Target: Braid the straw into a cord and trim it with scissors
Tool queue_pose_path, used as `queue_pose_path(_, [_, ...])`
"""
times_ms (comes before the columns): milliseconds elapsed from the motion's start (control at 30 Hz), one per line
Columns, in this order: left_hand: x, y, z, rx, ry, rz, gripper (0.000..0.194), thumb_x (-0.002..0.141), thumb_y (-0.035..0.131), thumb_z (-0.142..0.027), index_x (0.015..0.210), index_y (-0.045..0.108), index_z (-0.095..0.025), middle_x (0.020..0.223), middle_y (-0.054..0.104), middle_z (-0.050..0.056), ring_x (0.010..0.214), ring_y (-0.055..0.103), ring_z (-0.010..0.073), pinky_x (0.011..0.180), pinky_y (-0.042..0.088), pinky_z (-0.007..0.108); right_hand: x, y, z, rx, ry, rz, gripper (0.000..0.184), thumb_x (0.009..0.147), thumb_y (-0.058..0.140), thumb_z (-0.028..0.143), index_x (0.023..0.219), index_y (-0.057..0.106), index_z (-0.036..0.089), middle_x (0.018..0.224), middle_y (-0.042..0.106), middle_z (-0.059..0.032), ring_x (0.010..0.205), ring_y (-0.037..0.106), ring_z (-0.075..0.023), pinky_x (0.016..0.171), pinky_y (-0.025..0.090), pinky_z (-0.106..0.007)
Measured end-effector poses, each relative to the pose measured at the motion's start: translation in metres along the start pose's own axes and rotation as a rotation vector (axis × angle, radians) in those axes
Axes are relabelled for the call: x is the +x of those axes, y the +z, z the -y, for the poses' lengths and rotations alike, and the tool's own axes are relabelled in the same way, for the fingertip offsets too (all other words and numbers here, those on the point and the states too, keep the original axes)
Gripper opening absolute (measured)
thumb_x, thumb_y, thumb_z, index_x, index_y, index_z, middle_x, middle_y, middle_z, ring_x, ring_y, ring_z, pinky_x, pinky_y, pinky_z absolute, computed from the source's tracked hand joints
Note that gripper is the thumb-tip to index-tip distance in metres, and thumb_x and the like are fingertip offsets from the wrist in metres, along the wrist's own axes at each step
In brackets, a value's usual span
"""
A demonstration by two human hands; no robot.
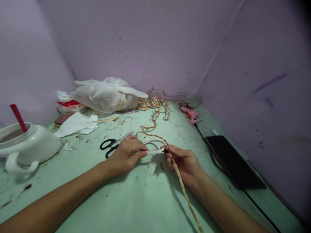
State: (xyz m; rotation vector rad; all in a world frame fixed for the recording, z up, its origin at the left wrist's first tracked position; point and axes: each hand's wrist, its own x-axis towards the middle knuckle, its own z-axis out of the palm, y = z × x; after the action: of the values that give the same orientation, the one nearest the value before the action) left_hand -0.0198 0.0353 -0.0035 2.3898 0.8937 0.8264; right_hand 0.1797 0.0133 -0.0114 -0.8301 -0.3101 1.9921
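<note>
A thin white ring (155,150) is held just above the green table, between my two hands. My left hand (130,153) pinches the ring's left side between thumb and fingers. At the ring's right side, my right hand (181,158) grips it together with a braided straw cord (182,186). One stretch of the cord runs toward me past the right wrist; the other winds away across the table to the back. Black-handled scissors (109,144) lie beside my left hand, partly hidden by it.
A white cup (46,145) with a red straw stands at the left. White plastic bags (104,95) and woven straw pieces (148,103) sit by the back wall. At the right lie a pink glue gun (190,115), its black cable and a dark phone (233,161).
</note>
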Motion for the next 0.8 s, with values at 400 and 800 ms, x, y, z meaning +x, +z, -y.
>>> queue_pose_path(400, [-0.001, 0.003, -0.015, 0.043, 0.006, -0.074, 0.014, 0.076, 0.048, -0.016, 0.073, 0.062, -0.016, 0.065, 0.064, 0.002, 0.064, 0.054, 0.0132, 0.075, 0.038, 0.031, -0.008, 0.013, -0.013, -0.188, -0.085, 0.044, 0.006, 0.061, 0.066, 0.012, 0.065, 0.062, 0.01, 0.053, 0.06, -0.0015, 0.042, 0.055, -0.0076, 0.042, 0.048, -0.014])
queue_pose_path(800, [0.002, -0.004, -0.01, -0.106, -0.125, 0.089, 0.017, 0.073, 0.049, -0.017, 0.078, 0.065, -0.016, 0.072, 0.066, 0.0, 0.071, 0.054, 0.0137, 0.08, 0.037, 0.031, -0.001, 0.001, -0.001, 0.049, 0.019, 0.05, 0.006, 0.066, 0.057, 0.004, 0.065, 0.064, 0.006, 0.05, 0.058, -0.003, 0.043, 0.056, -0.0066, 0.051, 0.051, -0.013])
